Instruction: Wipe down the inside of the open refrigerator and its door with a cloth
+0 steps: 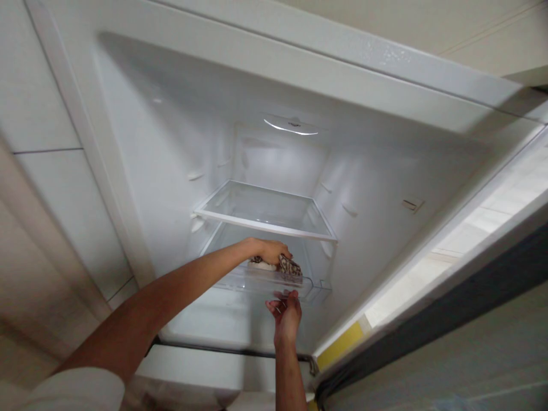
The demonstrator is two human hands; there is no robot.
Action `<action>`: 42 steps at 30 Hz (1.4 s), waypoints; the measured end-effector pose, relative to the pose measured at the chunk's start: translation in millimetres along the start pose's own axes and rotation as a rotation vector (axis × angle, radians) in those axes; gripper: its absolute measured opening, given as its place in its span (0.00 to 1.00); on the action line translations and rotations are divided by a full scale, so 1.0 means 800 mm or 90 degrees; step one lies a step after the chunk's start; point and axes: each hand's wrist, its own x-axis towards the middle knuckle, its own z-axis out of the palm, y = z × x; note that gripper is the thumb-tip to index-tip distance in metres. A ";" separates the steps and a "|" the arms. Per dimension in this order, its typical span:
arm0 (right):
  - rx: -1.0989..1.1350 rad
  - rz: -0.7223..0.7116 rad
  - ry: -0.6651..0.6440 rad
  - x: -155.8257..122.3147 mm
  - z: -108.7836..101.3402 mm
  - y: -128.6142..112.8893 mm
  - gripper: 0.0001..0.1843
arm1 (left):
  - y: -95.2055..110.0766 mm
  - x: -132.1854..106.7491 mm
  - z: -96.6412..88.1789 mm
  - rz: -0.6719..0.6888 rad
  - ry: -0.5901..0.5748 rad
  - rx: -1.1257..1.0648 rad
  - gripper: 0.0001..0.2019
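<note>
I look into an open, white fridge. My left hand [269, 251] reaches in over the lower clear shelf [261, 281] and is closed on a brown-and-white patterned cloth [290, 267] that lies on that shelf. My right hand [286, 313] is below, at the shelf's front edge, with its fingers up against the underside. A second glass shelf [265, 220] with a white front rim sits just above my left hand. Nothing else stands on either shelf.
The fridge's side walls [141, 171] carry small shelf supports. An oval lamp cover [291, 125] sits on the back ceiling. The open door's edge [428, 297] with a yellow patch runs along the right. Tiled wall is on the left.
</note>
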 end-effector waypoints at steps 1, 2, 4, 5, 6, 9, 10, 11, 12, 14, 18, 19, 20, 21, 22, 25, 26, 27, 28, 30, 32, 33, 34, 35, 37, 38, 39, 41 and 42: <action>0.004 -0.005 0.009 0.000 0.002 0.001 0.40 | -0.009 -0.010 -0.004 -0.020 -0.012 -0.011 0.13; 0.008 -0.010 0.015 -0.001 0.003 0.003 0.39 | -0.018 -0.023 -0.007 -0.043 -0.027 -0.021 0.13; 0.010 -0.026 0.026 0.000 0.005 0.007 0.37 | -0.038 -0.053 -0.013 -0.099 -0.050 -0.033 0.12; 0.008 -0.036 0.030 0.000 0.006 0.009 0.36 | -0.046 -0.069 -0.016 -0.130 -0.057 -0.034 0.13; 0.005 -0.045 0.034 0.000 0.007 0.010 0.34 | -0.053 -0.085 -0.017 -0.161 -0.060 -0.032 0.14; 0.005 -0.056 0.039 0.001 0.008 0.014 0.32 | -0.066 -0.124 -0.021 -0.237 -0.053 -0.009 0.17; 0.008 -0.056 0.041 0.001 0.008 0.014 0.32 | -0.067 -0.132 -0.021 -0.252 -0.049 -0.001 0.17; 0.011 -0.055 0.044 0.001 0.009 0.015 0.31 | -0.067 -0.138 -0.020 -0.263 -0.045 0.004 0.18; 0.014 -0.054 0.047 0.001 0.009 0.015 0.30 | -0.066 -0.140 -0.020 -0.269 -0.044 0.006 0.18; 0.016 -0.053 0.051 0.001 0.010 0.015 0.30 | -0.065 -0.140 -0.018 -0.275 -0.048 -0.001 0.18; 0.007 -0.057 0.052 0.001 0.010 0.015 0.30 | -0.068 -0.121 -0.016 -0.279 -0.082 -0.050 0.16; 0.004 -0.060 0.052 0.001 0.010 0.015 0.31 | -0.069 -0.114 -0.016 -0.278 -0.091 -0.065 0.16; 0.001 -0.065 0.052 0.001 0.010 0.015 0.31 | -0.070 -0.107 -0.016 -0.277 -0.099 -0.078 0.15; -0.002 -0.069 0.050 0.001 0.010 0.016 0.31 | -0.070 -0.098 -0.015 -0.274 -0.104 -0.090 0.15; -0.003 -0.073 0.049 0.001 0.011 0.016 0.31 | -0.070 -0.090 -0.015 -0.270 -0.108 -0.101 0.15; -0.001 -0.074 0.045 0.001 0.011 0.016 0.31 | -0.065 -0.061 -0.011 -0.245 -0.112 -0.136 0.15; 0.000 -0.073 0.043 0.000 0.011 0.016 0.31 | -0.062 -0.051 -0.009 -0.236 -0.111 -0.146 0.15; -0.002 -0.072 0.043 0.000 0.011 0.016 0.31 | -0.058 -0.040 -0.007 -0.225 -0.109 -0.156 0.16; -0.005 -0.072 0.042 0.000 0.011 0.016 0.31 | -0.053 -0.030 -0.005 -0.215 -0.106 -0.164 0.17; -0.012 -0.075 0.038 0.001 0.011 0.016 0.30 | -0.042 -0.010 0.000 -0.196 -0.095 -0.176 0.18; -0.015 -0.078 0.036 0.001 0.011 0.016 0.30 | -0.030 0.011 0.005 -0.178 -0.083 -0.186 0.19; -0.014 -0.079 0.037 0.001 0.011 0.016 0.30 | -0.023 0.021 0.008 -0.169 -0.077 -0.190 0.18; -0.014 -0.081 0.038 0.001 0.012 0.016 0.30 | -0.017 0.031 0.010 -0.162 -0.073 -0.193 0.17; -0.014 -0.081 0.041 0.001 0.012 0.016 0.30 | -0.010 0.040 0.013 -0.156 -0.068 -0.194 0.17; -0.012 -0.078 0.044 0.001 0.012 0.015 0.30 | 0.003 0.054 0.016 -0.150 -0.059 -0.187 0.15; -0.010 -0.074 0.042 0.001 0.012 0.015 0.30 | 0.009 0.059 0.017 -0.150 -0.053 -0.179 0.14; -0.007 -0.070 0.040 0.002 0.012 0.015 0.31 | 0.014 0.062 0.018 -0.149 -0.046 -0.171 0.13; -0.004 -0.064 0.036 0.002 0.011 0.014 0.31 | 0.022 0.062 0.018 -0.150 -0.026 -0.150 0.11; -0.004 -0.062 0.034 0.003 0.011 0.014 0.31 | 0.025 0.059 0.017 -0.152 -0.013 -0.137 0.11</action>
